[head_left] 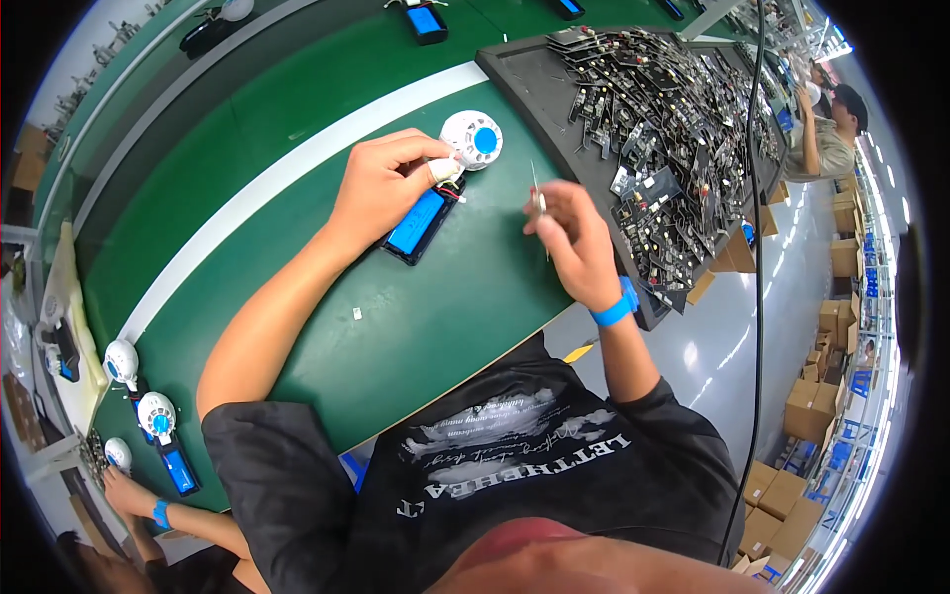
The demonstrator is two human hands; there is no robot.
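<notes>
My left hand (pixel 401 178) is closed, thumb and fingers pinching at the lower edge of a white round unit with a blue disc (pixel 472 141). A pale wrap covers the thumb tip. Just below that hand, a black open case (pixel 424 226) with a blue battery-like block lies on the green bench, with thin wires at its upper end. To the right, my right hand (pixel 574 233) is raised over the bench with its fingers closed round a slim part (pixel 538 201) with red and pale spots. A thin line sticks out above it; its exact kind is unclear.
A large dark tray (pixel 529 89) heaped with small circuit boards (pixel 663 129) stands at the right. More blue-filled cases lie across a white strip (pixel 297 193) on the bench. A small white piece (pixel 357 314) lies nearer. A co-worker's hand (pixel 129 492) handles similar units at lower left.
</notes>
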